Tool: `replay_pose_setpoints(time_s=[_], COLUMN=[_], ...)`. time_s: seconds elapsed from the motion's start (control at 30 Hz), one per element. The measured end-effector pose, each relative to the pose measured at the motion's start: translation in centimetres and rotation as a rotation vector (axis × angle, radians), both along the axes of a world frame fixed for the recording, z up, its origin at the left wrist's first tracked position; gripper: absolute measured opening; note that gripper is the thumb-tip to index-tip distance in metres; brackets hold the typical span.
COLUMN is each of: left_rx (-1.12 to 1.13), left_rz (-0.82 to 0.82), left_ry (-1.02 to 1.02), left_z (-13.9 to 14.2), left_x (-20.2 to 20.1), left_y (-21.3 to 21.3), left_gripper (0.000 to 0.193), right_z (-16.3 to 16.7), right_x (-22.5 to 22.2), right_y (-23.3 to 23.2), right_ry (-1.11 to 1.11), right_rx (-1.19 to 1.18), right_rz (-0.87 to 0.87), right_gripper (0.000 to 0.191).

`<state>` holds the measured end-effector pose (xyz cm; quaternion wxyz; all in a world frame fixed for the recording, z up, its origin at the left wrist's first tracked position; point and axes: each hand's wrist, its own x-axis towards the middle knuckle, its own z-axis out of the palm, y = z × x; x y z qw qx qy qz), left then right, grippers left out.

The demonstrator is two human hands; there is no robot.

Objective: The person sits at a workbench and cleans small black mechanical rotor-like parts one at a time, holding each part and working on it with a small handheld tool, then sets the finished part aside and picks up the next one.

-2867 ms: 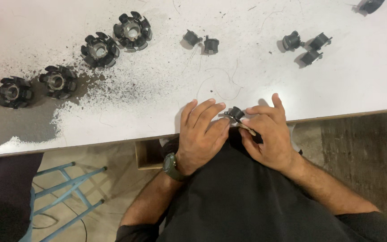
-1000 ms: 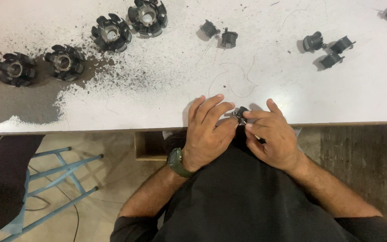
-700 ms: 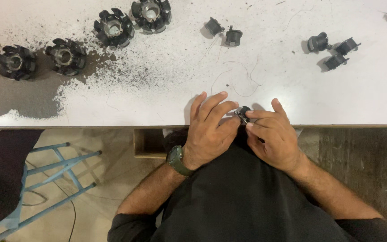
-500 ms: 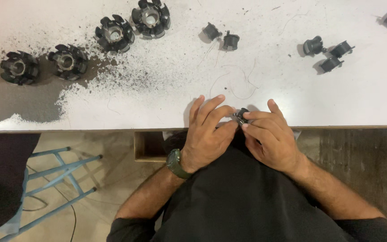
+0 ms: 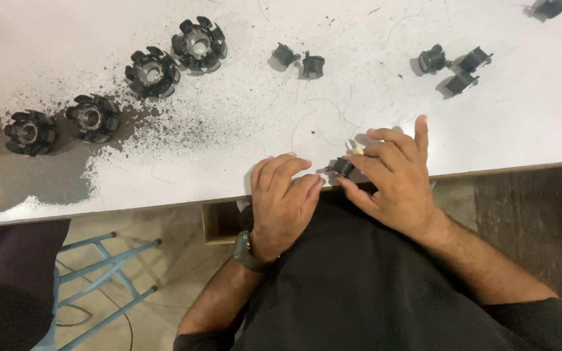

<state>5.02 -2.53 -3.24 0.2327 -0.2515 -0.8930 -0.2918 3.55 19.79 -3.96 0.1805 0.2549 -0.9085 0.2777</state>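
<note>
A: What is in hand here?

B: A small black part point(image 5: 343, 167) sits at the near table point(image 5: 229, 149) edge, pinched in the right hand point(image 5: 395, 179). The fingers close on it from the right side; the thumb is under and hidden.

A: And the left hand point(image 5: 284, 201)?

B: It lies curled beside the part, fingertips close together and just short of it, maybe touching. I cannot tell whether it grips anything.

A: So which step, in your view?

B: I judge it as fitting or working something on that part, held steady at the edge. A pale bit shows just above it, too small to name. Any next move calls for a firm pinch, since the part hangs near the drop to the lap.

A: What else is around?

B: Four black slotted hubs point(image 5: 153, 71) in a slanted row on the far left, in a scatter of dark dust point(image 5: 183, 133). Two small pieces point(image 5: 300, 60) at top centre, three more point(image 5: 453, 68) at top right, all well apart from the hands. Thin wire strands point(image 5: 323, 117) lie between. A blue stool point(image 5: 105, 273) stands below.

A: Anything in the way?

B: Only the strands, near the right hand.
</note>
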Motion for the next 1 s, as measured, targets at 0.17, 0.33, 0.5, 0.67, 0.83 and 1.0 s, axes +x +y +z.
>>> replay_pose_setpoints(time_s=[0.17,0.33,0.5,0.67,0.83,1.0], left_rx=[-0.024,0.090,0.172,0.221,0.226,0.219], left_rz=[-0.146,-0.103,-0.085,-0.055,-0.085,-0.074], left_ry=[0.012,-0.143,-0.269,-0.353,-0.341,-0.274], left_z=[1.1,1.9,2.3,2.0,1.3,0.6], left_x=[-0.2,-1.3,-1.6,-1.1,-1.1,-1.0], left_y=[0.6,1.2,0.7,0.8,1.6,2.4], left_gripper=[0.021,0.019,0.015,0.011,0.015,0.017], right_z=[-0.1,0.0,0.1,0.1,-0.2,-1.3], right_x=[0.1,-0.1,-0.1,0.2,1.5,2.3], right_y=[0.0,0.4,0.7,0.7,0.6,0.1], right_ry=[0.005,0.020,0.006,-0.011,0.091,-0.003], right_rx=[0.023,0.051,0.051,0.037,-0.131,-0.327], right_rz=[0.054,0.080,0.069,0.042,0.064,0.162], right_gripper=[0.038,0.038,0.040,0.040,0.034,0.036])
